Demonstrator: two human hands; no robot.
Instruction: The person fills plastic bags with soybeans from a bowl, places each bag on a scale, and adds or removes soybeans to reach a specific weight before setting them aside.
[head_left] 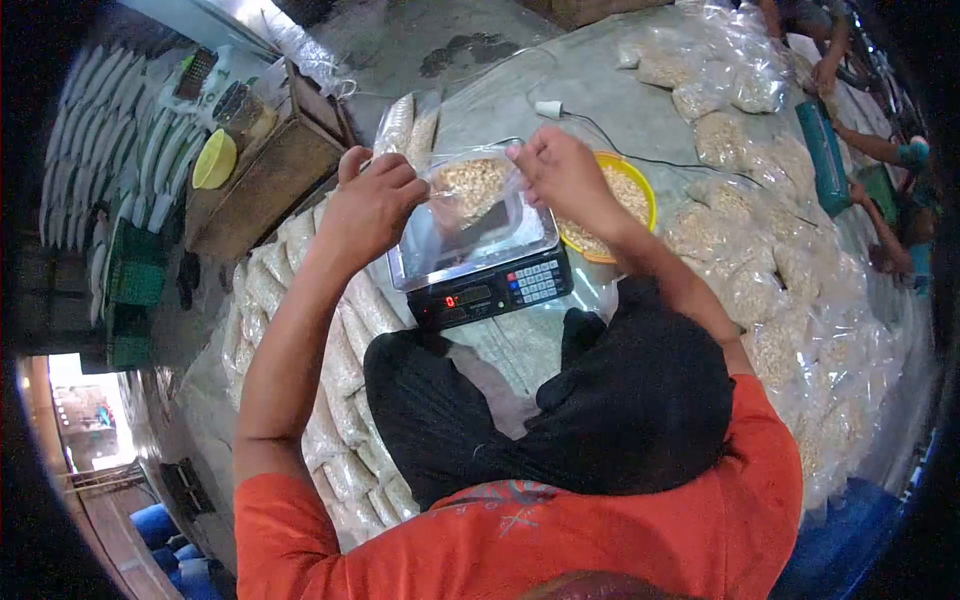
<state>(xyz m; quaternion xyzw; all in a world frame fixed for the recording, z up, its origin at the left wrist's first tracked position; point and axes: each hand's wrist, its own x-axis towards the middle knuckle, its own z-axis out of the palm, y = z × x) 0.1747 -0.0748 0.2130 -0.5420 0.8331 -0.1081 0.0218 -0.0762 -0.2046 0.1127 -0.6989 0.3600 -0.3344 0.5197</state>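
Observation:
Between my hands a clear plastic bag [468, 188] with pale, nut-like pieces in it hangs over the digital scale [487, 293]. My left hand [378, 205] pinches the bag's upper left edge, fingers curled. On the opposite side my right hand [565, 180] grips the upper right edge between thumb and fingers. The scale has a shiny metal pan, a keypad and a red lit display that reads like 0. Partly behind my right forearm stands a yellow basin [652, 200] holding more of the same pale pieces.
Filled clear bags [755, 275] are heaped on the right. Long filled bags [345, 370] lie in rows to my left. A wooden box [262, 165] stands further left beside a yellow bowl [214, 160]. A dark cable [680, 163] crosses the sheet. Another person's arms [870, 145] show far right.

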